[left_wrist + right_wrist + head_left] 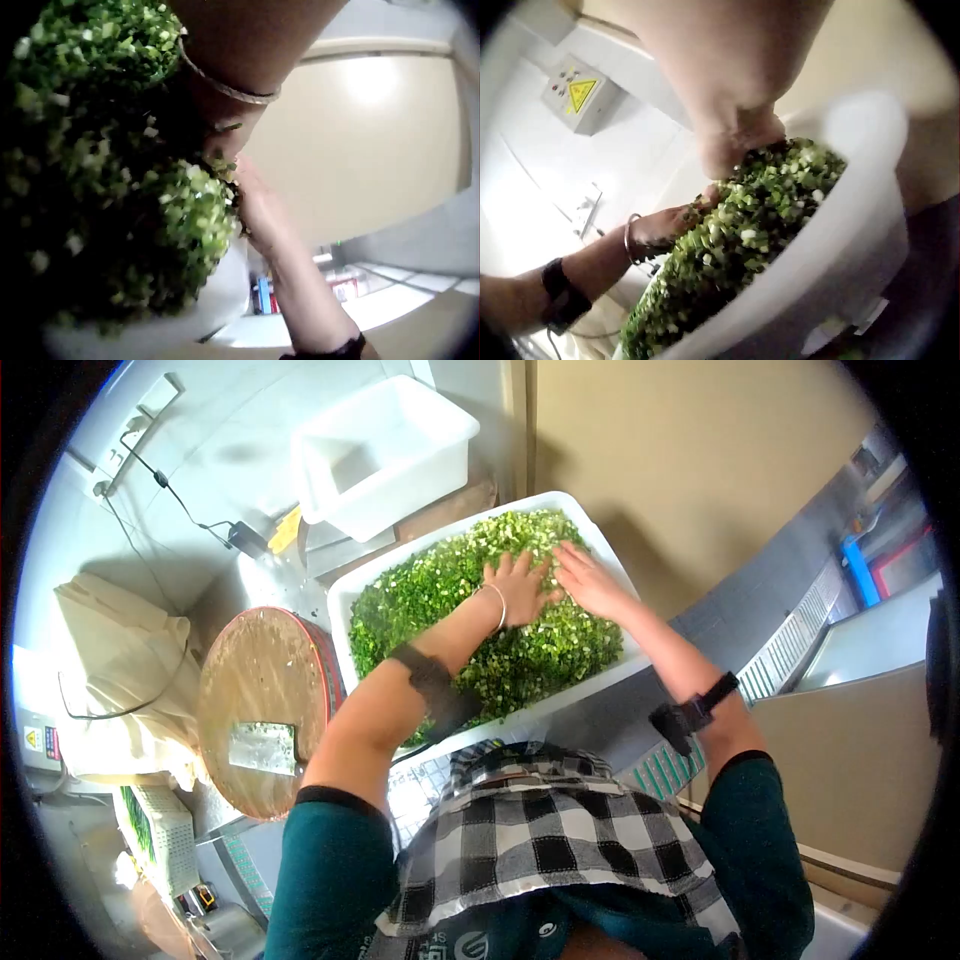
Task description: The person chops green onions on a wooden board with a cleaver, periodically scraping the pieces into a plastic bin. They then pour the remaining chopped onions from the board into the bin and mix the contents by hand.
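A white tub (610,550) is heaped with chopped green onions (420,595). In the head view the left hand (517,588) lies on the heap with its fingers spread, a bracelet at its wrist. Close by on its right, the right hand (592,582) rests on the onions near the tub's edge, fingers extended. The left wrist view shows onion bits on the left hand (229,139), its fingertips hidden. In the right wrist view the right hand (742,139) touches the onions (742,232), its fingers partly hidden.
A round chopping board (262,695) with a cleaver (264,746) on it stands left of the tub. An empty white bin (400,455) is behind. A cream cloth (115,670) and a green-filled basket (165,840) are at the far left.
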Motion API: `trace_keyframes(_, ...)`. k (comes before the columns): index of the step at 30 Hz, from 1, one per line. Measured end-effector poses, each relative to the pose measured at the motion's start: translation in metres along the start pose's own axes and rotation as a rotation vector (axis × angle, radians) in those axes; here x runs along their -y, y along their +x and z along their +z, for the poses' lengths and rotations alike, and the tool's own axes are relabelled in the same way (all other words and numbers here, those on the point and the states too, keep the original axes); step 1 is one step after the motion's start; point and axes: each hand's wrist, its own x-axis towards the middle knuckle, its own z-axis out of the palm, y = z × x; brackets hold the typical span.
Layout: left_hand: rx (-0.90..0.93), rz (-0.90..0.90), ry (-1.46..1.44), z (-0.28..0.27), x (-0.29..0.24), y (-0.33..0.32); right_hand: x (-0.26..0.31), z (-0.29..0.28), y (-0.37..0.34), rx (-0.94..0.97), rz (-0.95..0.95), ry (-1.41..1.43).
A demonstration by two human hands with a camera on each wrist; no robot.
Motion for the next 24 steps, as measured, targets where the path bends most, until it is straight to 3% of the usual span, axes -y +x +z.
trace_keyframes(5, 0.004, 0.028, 0.014, 0.015, -0.046, -0.03, -0.001, 0.001, -0.061, -0.028, -0.162, -0.213)
trace_keyframes(11, 0.1, 0.066, 0.107, 0.03, -0.064, -0.018, -0.022, 0.017, -0.069, -0.085, -0.128, -0.253)
trace_keyframes(13, 0.117, 0.064, 0.095, 0.013, -0.062, -0.029, -0.005, 0.0, -0.064, 0.061, -0.027, -0.176)
trace_keyframes(15, 0.129, 0.056, 0.092, 0.003, -0.048, -0.036, -0.007, -0.005, -0.054, 0.017, -0.064, -0.166)
trace_keyframes(17, -0.105, 0.058, 0.04, 0.003, -0.028, -0.047, -0.002, -0.003, -0.048, -0.023, -0.088, -0.147)
trace_keyframes(18, -0.083, -0.017, 0.165, -0.005, -0.013, -0.048, 0.006, -0.004, -0.04, -0.041, -0.137, -0.144)
trace_keyframes(24, -0.062, -0.289, 0.029, 0.012, 0.069, -0.066, 0.045, 0.009, -0.008, 0.018, -0.188, -0.265)
